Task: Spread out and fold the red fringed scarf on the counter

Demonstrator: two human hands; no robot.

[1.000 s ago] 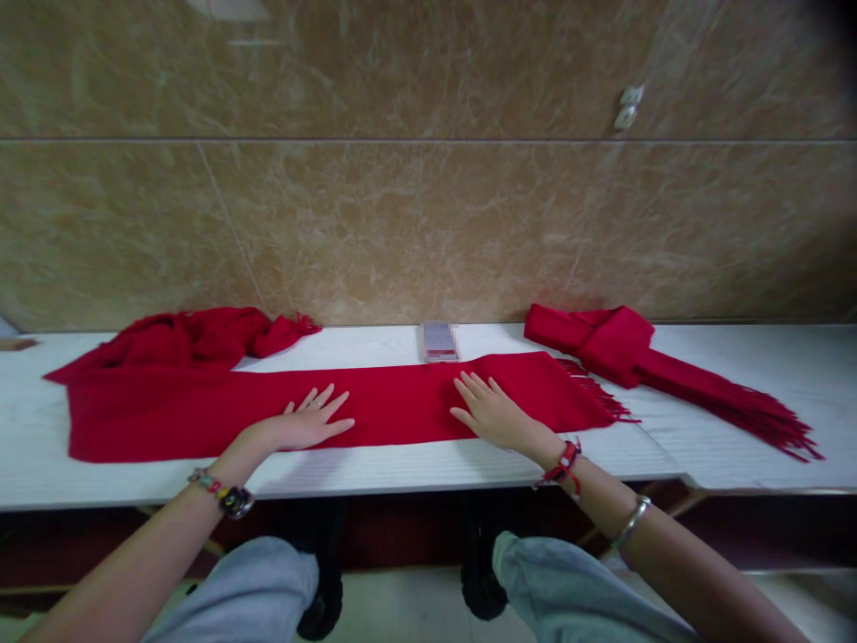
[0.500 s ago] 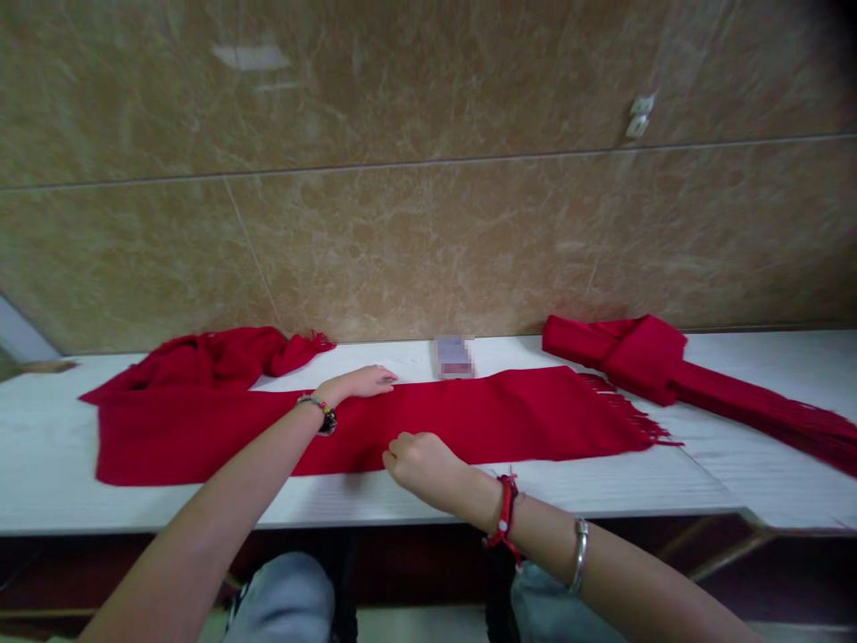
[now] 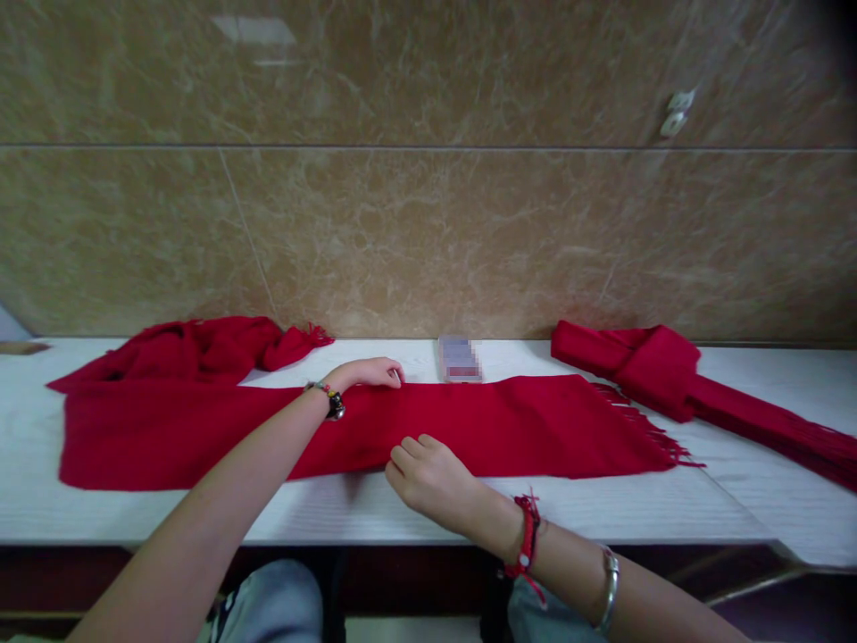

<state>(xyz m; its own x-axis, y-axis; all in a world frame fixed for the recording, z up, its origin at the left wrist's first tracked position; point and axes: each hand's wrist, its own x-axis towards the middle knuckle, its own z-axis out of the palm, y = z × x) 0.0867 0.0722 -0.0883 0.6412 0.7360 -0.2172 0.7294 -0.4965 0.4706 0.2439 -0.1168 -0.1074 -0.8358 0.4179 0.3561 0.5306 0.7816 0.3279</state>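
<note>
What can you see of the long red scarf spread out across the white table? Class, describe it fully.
The red scarf is a long, soft, woolly-looking band lying flat, lengthwise along the white table. Its right end carries a tasselled fringe. Its left end is squared and runs up against crumpled red cloth, possibly the same piece. The left hand closes on its far edge near the middle, and the right hand closes on its near edge opposite. The scarf looks mostly smooth.
</note>
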